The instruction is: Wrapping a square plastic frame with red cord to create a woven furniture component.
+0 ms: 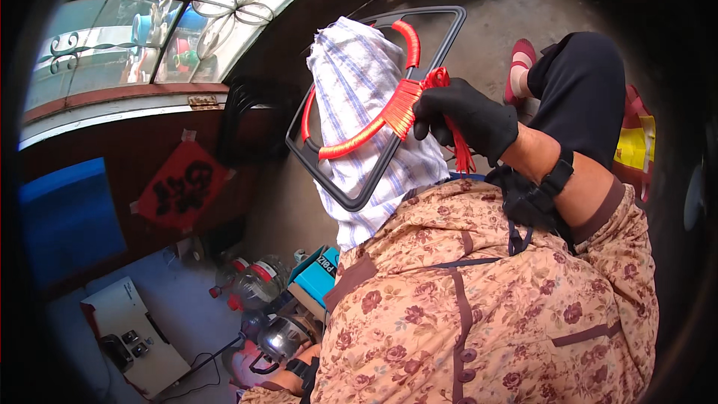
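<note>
Right hand (465, 118), in a black glove, is closed around a red tassel (407, 108) beside a striped cloth (359, 75) draped over a dark frame (441, 37). Left hand's state cannot be told.

Bare floor (516, 7) lies open above the black frame (449, 22) — bottles (250, 284) and boxes (318, 273) crowd the lower left.

Red diamond sign (182, 185) taped on brown wall, blue-teal box (318, 273) on floor below centre, white flat box (131, 333) lower left.
</note>
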{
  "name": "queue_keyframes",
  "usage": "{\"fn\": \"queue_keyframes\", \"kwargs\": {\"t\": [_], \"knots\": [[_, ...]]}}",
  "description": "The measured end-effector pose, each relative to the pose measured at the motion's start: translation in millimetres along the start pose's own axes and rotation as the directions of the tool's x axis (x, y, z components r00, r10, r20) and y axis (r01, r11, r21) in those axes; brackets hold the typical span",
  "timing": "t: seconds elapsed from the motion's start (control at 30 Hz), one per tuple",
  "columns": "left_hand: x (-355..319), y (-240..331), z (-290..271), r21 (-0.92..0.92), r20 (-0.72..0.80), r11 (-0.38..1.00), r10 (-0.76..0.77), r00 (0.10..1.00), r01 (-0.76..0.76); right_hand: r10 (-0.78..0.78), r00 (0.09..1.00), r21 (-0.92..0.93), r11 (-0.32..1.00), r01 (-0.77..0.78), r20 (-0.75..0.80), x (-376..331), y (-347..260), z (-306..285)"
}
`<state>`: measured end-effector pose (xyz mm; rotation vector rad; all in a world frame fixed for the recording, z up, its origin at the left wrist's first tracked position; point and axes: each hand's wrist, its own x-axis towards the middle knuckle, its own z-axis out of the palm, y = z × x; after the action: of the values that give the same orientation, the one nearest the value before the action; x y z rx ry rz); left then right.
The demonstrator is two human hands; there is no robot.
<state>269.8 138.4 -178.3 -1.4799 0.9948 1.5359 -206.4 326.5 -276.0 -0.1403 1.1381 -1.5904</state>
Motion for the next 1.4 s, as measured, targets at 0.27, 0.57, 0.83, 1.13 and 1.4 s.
{"fn": "queue_keyframes", "kwargs": {"t": [0.27,0.57,0.83,1.13,1.4], "knots": [[-14,-17,18,-0.121,-0.067,0.993,-0.021,0.998,0.012,0.136,0.991,0.03,0.99,-0.135,-0.012,4,-3,2],[-14,-3,-36,0.202,-0.008,0.979,-0.027,1.0,0.028,0.119,0.992,0.0,0.993,-0.119,0.047,8,7,8],[9,217,-24,0.984,-0.068,-0.013,0.893,0.445,0.176,-0.012,0.999,0.025,1.0,0.013,-0.044,9,31,0],[23,400,129,0.713,0.34,0.018,0.865,0.368,-0.701,-0.132,0.991,-0.076,0.988,0.132,0.004,5,-13,-8],[39,362,174,-0.131,0.561,0.615,0.692,0.453,-0.777,-0.124,0.991,-0.439,0.888,0.134,0.052,-63,-45,8]]}}
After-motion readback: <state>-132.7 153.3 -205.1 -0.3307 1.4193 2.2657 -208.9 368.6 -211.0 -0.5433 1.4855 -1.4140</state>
